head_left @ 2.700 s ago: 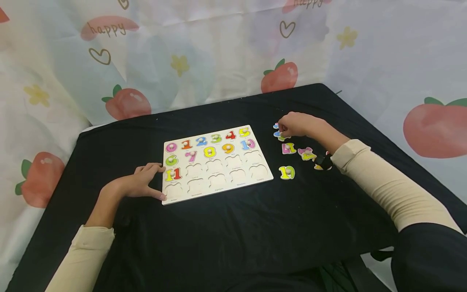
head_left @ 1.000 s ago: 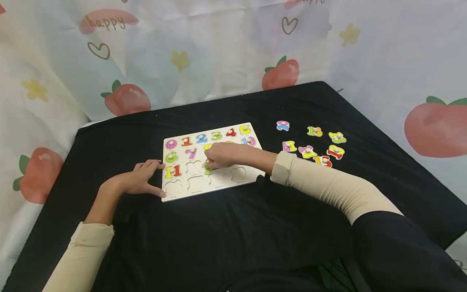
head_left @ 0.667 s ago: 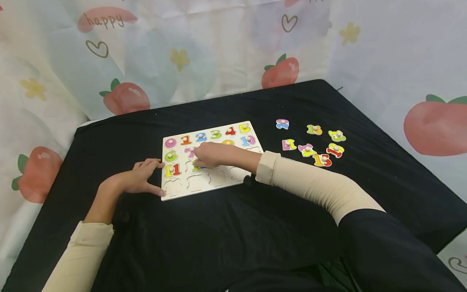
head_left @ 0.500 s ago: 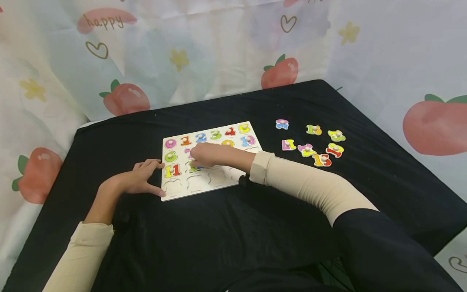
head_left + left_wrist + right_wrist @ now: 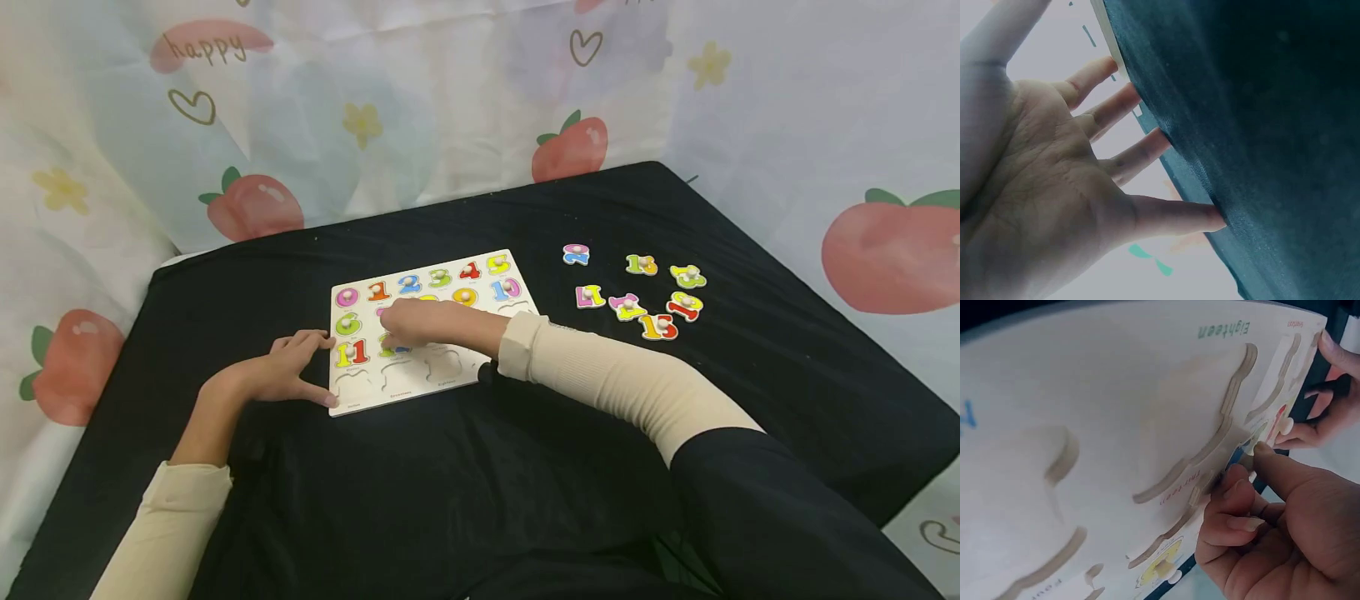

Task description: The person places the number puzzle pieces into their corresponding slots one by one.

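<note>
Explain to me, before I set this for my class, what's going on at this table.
A person is filling a wooden number board. The right hand pinches a green-and-blue piece at the slot right of the 11; whether it is fully seated, I can't tell. The left hand is spread at the board's left edge. Bottom-row slots in view are empty, and seven loose pieces show on the black cloth to the right.

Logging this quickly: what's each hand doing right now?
Left hand: open, touching the puzzle board.
Right hand: holding a green-and-blue number piece.
</note>
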`<act>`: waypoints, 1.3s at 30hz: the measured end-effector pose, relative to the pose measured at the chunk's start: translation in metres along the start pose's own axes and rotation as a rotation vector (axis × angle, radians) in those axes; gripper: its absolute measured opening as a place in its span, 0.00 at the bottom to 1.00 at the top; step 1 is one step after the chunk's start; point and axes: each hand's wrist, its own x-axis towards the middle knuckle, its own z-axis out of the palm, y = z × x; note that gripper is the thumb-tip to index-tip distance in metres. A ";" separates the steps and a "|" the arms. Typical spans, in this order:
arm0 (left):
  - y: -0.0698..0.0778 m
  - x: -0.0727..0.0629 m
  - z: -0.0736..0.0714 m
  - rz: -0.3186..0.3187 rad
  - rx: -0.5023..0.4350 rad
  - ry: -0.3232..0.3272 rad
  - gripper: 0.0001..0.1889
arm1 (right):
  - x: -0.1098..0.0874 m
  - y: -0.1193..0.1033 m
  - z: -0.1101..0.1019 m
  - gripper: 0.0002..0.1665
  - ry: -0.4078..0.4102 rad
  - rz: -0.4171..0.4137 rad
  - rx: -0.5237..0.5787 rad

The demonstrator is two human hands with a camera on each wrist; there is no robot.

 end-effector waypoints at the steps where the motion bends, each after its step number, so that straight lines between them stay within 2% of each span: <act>1: 0.000 0.001 0.001 0.010 -0.002 -0.002 0.55 | -0.002 0.002 0.001 0.14 0.000 0.003 0.014; 7: 0.001 0.004 0.006 0.015 0.005 -0.013 0.56 | -0.014 0.024 0.003 0.18 -0.006 -0.043 0.046; 11: 0.001 0.001 0.005 0.002 0.007 -0.004 0.56 | -0.025 0.040 -0.005 0.13 0.018 -0.065 0.048; 17: 0.000 0.000 0.005 0.001 0.006 -0.005 0.56 | -0.047 0.073 -0.019 0.13 0.063 -0.007 0.057; 25: 0.002 -0.003 0.002 0.004 -0.006 0.006 0.55 | -0.079 0.137 -0.026 0.12 0.097 0.127 0.051; 33: 0.002 -0.003 0.001 -0.006 -0.007 0.003 0.56 | -0.113 0.195 -0.030 0.09 0.148 0.174 0.003; 39: 0.003 -0.003 -0.001 -0.015 -0.006 -0.005 0.55 | -0.135 0.220 -0.026 0.10 0.123 0.210 -0.020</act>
